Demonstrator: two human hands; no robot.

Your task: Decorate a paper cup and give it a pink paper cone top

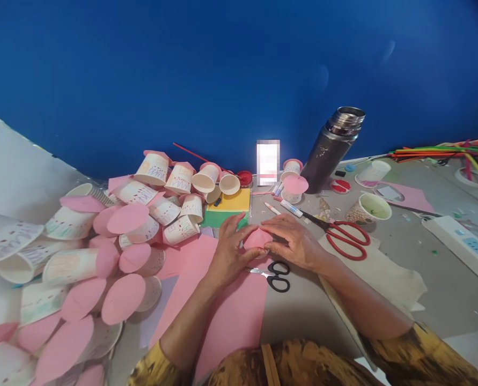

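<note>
A small pink paper piece [258, 239], shaped like a shallow cone, sits between my two hands above the table. My left hand [231, 244] pinches its left edge between thumb and fingers. On the opposite edge, the thumb and fingertips of my right hand [290, 240] grip it too. Whether a cup is under the paper is hidden. Just below it lie small scissors with black handles [278, 277], their blades pointing left. Large pink paper sheets [230, 316] spread under and beside my left forearm.
Many paper cups with pink paper tops [128, 219] are heaped at the left. A dark thermos [331, 153] stands open at the back. Red-handled scissors [348, 240], markers [291, 208], a patterned cup [370, 209] and a white power strip [464, 244] lie to the right.
</note>
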